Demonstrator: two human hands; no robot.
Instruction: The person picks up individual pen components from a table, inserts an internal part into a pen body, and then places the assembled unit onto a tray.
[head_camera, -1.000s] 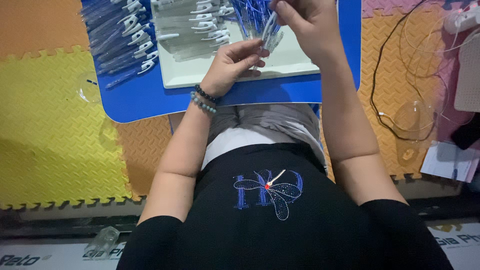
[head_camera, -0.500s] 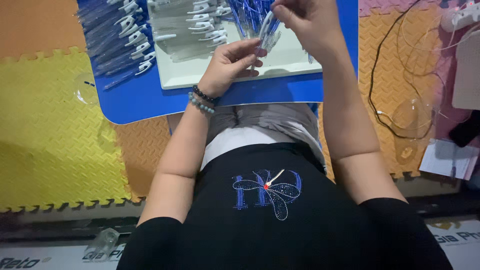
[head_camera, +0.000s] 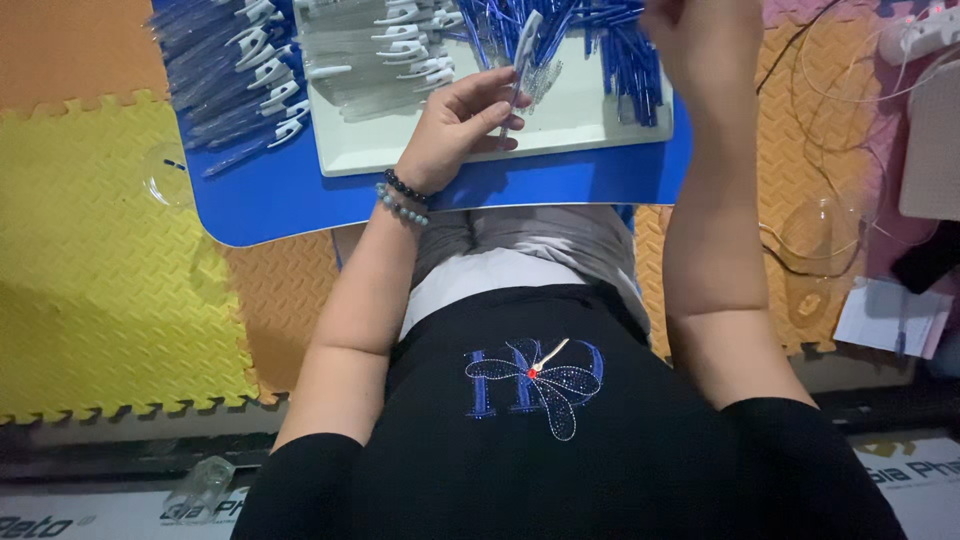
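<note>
Seated on foam floor mats (head_camera: 120, 260), low blue table (head_camera: 300, 200) pulled over the lap. Pen assembly, by the look of it.

Left hand (head_camera: 455, 125): fingers curled, pinching one pen (head_camera: 520, 60) by its clear barrel, white cap end pointing away toward the far edge. The pen stands tilted over the white tray (head_camera: 590, 120), above its near half, not resting on it.

Right hand (head_camera: 700, 40): raised at the top of the view, over the heap of blue refills (head_camera: 620, 50) at the tray's far right. Fingers cut off by the frame edge; cannot tell whether they are closed on anything.

Progress, as I judge it:
- Done pile: finished pens with white clips (head_camera: 235, 70) lie in rows on the table, left of the tray. A good many.
- Waiting: clear barrels with clips (head_camera: 380, 50) stacked on the tray's left part. Also many.
- Refills remain in a thick heap.

So roughly midway at best; both supply piles are well stocked. The pen in hand looks part-built; refill not visibly seated.

Loose cables (head_camera: 830, 120) lie on the mat to the right.
</note>
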